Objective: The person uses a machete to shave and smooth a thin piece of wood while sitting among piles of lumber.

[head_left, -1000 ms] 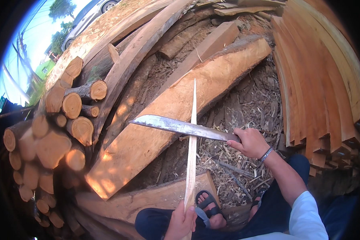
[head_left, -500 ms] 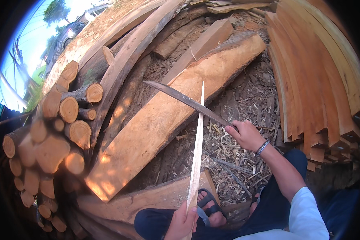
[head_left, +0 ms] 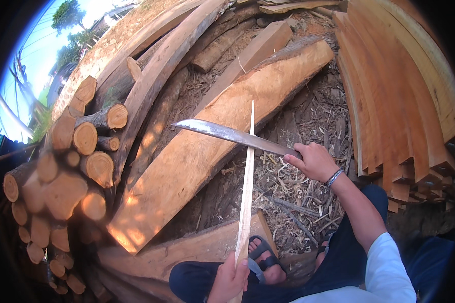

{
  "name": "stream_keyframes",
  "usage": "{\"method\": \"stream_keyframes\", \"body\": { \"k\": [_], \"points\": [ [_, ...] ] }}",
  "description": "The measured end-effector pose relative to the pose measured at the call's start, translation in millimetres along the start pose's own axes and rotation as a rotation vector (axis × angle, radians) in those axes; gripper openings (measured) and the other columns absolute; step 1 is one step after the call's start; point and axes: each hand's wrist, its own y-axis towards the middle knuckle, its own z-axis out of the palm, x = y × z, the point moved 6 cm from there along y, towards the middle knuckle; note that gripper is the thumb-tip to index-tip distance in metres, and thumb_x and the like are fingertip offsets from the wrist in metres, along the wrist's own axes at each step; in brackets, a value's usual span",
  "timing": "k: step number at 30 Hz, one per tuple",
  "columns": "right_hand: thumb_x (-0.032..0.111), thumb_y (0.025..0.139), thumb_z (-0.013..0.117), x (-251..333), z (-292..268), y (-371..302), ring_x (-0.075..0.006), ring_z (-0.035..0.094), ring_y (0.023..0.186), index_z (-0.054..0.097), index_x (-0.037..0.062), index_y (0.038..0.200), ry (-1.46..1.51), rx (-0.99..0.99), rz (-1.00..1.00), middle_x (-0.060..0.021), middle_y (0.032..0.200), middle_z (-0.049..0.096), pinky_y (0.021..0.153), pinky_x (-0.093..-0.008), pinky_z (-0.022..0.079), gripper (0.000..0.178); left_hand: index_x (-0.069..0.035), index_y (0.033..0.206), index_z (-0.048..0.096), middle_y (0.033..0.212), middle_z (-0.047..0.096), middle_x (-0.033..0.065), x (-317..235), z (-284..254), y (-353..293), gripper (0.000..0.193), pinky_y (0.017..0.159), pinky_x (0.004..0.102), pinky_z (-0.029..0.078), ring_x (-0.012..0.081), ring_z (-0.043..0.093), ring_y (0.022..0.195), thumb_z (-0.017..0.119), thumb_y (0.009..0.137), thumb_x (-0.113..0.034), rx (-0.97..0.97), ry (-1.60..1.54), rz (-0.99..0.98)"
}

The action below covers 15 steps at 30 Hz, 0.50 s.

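Dull, stained metal machete blade (head_left: 227, 134); pale smooth wood strip (head_left: 246, 187); rough-sawn orange plank (head_left: 212, 146).

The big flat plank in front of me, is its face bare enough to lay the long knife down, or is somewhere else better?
The plank face is bare left of the blade. The chip-littered ground between plank and stacked boards is cluttered; the log pile is crowded.

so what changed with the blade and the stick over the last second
The right hand swung the long blade about: level across the thin wooden strip a second ago, tip raised up and away half a second ago, now lowered again, crossing the strip a little below its top. The left hand kept its grip on the strip's lower end, and the big slab stayed put.
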Motion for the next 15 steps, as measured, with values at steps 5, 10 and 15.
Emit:
{"method": "stream_keyframes", "body": {
  "k": [5, 10, 15],
  "points": [
    [0.063, 0.096, 0.05, -8.2, 15.3, 0.0, -0.045, 0.066, 0.071, 0.064, 0.0017, 0.082, 0.081, -0.047, -0.011, -0.0245, 0.065, 0.063, 0.068, -0.0539, 0.052, 0.064, 0.001, 0.119, 0.048, 0.068, 0.053, 0.0038, 2.6, -0.9, 2.5, 0.022, 0.041, 0.0241, 0.044, 0.01, 0.054, 0.046, 0.045, 0.107, -0.018, -0.005, 0.025, 0.015],
    [0.062, 0.096, 0.051, -11.4, 9.8, 5.1, -0.0456, 0.066, 0.071, 0.064, 0.0005, 0.082, 0.06, -0.037, 0.017, -0.0247, 0.065, 0.063, 0.069, -0.0539, 0.052, 0.064, 0.0, 0.119, 0.048, 0.069, 0.053, 0.0038, 4.2, 0.6, 3.2, 0.022, 0.041, 0.0241, 0.044, 0.0099, 0.054, 0.046, 0.045, 0.107, -0.019, 0.022, 0.011, -0.012],
    [0.061, 0.096, 0.051, -5.0, 13.5, 0.4, -0.0452, 0.066, 0.071, 0.064, 0.0007, 0.083, 0.032, -0.021, -0.031, -0.025, 0.067, 0.064, 0.068, -0.0537, 0.052, 0.063, 0.0, 0.117, 0.048, 0.07, 0.053, 0.0039, 4.1, -0.5, 1.5, 0.022, 0.041, 0.0244, 0.044, 0.01, 0.054, 0.046, 0.044, 0.108, -0.02, 0.004, -0.014, -0.009]
  ]
}}
